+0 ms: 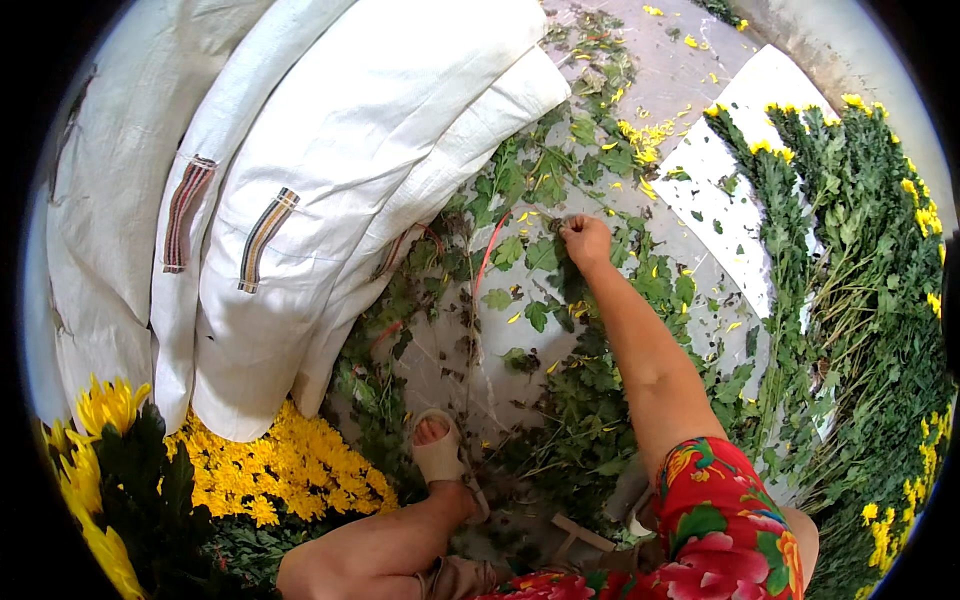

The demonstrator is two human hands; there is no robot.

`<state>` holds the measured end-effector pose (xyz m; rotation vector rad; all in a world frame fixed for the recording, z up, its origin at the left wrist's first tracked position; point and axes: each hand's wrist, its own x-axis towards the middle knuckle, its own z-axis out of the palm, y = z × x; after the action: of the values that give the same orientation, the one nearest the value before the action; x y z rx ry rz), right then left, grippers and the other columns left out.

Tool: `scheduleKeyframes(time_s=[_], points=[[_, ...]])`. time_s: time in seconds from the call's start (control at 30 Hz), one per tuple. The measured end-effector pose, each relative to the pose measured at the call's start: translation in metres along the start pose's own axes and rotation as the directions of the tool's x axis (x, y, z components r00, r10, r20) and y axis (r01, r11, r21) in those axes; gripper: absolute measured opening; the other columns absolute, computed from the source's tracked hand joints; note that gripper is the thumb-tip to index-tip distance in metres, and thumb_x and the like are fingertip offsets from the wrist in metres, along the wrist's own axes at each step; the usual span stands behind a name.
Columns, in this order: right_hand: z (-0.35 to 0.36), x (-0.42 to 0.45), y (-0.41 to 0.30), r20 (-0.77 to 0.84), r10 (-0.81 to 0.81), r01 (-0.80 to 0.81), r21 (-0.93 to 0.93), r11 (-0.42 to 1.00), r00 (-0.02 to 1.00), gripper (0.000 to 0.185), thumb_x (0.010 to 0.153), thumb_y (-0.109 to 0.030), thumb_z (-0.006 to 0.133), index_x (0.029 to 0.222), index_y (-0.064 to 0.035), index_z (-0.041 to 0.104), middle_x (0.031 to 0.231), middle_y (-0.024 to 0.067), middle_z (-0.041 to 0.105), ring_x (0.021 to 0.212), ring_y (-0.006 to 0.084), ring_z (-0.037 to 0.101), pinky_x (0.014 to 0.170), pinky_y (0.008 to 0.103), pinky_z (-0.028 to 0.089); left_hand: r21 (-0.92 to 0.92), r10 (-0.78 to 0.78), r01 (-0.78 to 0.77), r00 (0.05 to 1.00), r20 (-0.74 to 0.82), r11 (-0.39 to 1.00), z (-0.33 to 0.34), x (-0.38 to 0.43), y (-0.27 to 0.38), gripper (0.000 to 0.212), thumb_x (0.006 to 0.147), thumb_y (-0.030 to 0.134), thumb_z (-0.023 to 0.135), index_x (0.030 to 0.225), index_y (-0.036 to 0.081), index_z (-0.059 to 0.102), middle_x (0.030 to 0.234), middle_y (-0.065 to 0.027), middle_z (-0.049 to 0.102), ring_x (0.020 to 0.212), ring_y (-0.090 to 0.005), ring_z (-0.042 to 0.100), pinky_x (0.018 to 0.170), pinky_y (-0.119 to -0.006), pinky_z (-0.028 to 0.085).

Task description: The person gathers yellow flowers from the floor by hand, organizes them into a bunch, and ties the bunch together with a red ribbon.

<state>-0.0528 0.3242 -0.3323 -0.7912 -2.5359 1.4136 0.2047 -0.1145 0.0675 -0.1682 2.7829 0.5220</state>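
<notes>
My right hand (586, 241) reaches low over the floor, its fingers curled together. A small dark withered leaf (556, 224) is at its fingertips; whether they grip it is unclear. Around the hand lie loose green chrysanthemum leaves (541, 255) and fallen yellow petals (645, 141). A thin red strap (489, 251) curves over the floor to its left. My left hand is out of view. Large yellow chrysanthemum blooms (112, 409) with dark leaves rise close to the camera at lower left.
White woven sacks (322, 150) with striped handles fill the upper left. Beneath them is a dense mass of yellow chrysanthemums (285, 469). Long-stemmed chrysanthemums (847, 285) lie at right, partly on a white sheet (712, 191). My sandaled foot (439, 450) rests on the grey floor (442, 337).
</notes>
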Motion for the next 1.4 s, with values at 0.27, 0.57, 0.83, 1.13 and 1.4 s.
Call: scheduleKeyframes(time_s=[0.27,0.57,0.83,1.13,1.4], points=[[-0.117,-0.027,-0.044,0.317,0.242,-0.335,0.286,0.898,0.917,0.018,0.082,-0.016,0.082,0.074,-0.0028,0.073,0.061,0.0047,0.061,0.045,0.0149,0.052,0.043,0.0336,0.039,-0.207,0.139,-0.158,0.985,-0.101,0.966,0.0,-0.032,-0.003,0.033,0.072,0.009,0.072,0.105,0.01,0.072,0.106,-0.0108,0.073,0.105,-0.0305,0.066,0.097,-0.042,0.047],[-0.345,-0.087,-0.227,0.161,-0.209,0.255,-0.367,0.895,0.965,0.025,0.077,-0.029,0.08,0.086,-0.0058,0.078,0.069,0.0118,0.07,0.062,0.0219,0.065,0.062,0.0374,0.05,-0.674,0.28,-0.412,0.911,-0.303,0.613,-0.047,-0.093,0.024,0.036,0.072,0.01,0.075,0.107,0.006,0.07,0.108,-0.0105,0.072,0.109,-0.0287,0.065,0.102,-0.043,0.045],[-0.336,-0.27,-0.284,0.216,-0.517,0.532,-0.012,0.847,0.828,0.019,0.086,-0.024,0.077,0.094,-0.007,0.079,0.064,0.008,0.066,0.051,0.0125,0.055,0.055,0.0329,0.048,-0.929,0.627,-0.186,0.776,0.06,0.319,-0.08,-0.073,0.076,0.034,0.072,0.015,0.081,0.103,0.004,0.072,0.098,-0.0079,0.071,0.101,-0.0256,0.066,0.099,-0.041,0.046],[-0.344,-0.402,-0.202,0.726,-0.425,0.804,-0.298,0.514,0.541,0.04,0.083,-0.02,0.068,0.12,-0.0068,0.066,0.125,0.0204,0.063,0.12,0.0412,0.055,0.101,0.0481,0.042,-0.876,0.923,-0.297,0.188,0.336,0.38,-0.039,-0.045,0.107,0.016,0.088,0.012,0.071,0.1,0.002,0.075,0.104,-0.0086,0.073,0.098,-0.0172,0.066,0.09,-0.035,0.049],[-0.411,-0.525,-0.254,0.67,-0.361,0.594,-0.15,0.79,0.649,0.024,0.092,-0.02,0.069,0.109,-0.0046,0.072,0.073,0.0158,0.065,0.059,0.0342,0.063,0.055,0.0421,0.051,-0.674,0.697,-0.397,0.672,0.248,0.623,-0.053,-0.083,0.129,0.064,0.069,0.018,0.083,0.125,0.0,0.058,0.102,-0.013,0.072,0.099,-0.0186,0.066,0.097,-0.033,0.048]])
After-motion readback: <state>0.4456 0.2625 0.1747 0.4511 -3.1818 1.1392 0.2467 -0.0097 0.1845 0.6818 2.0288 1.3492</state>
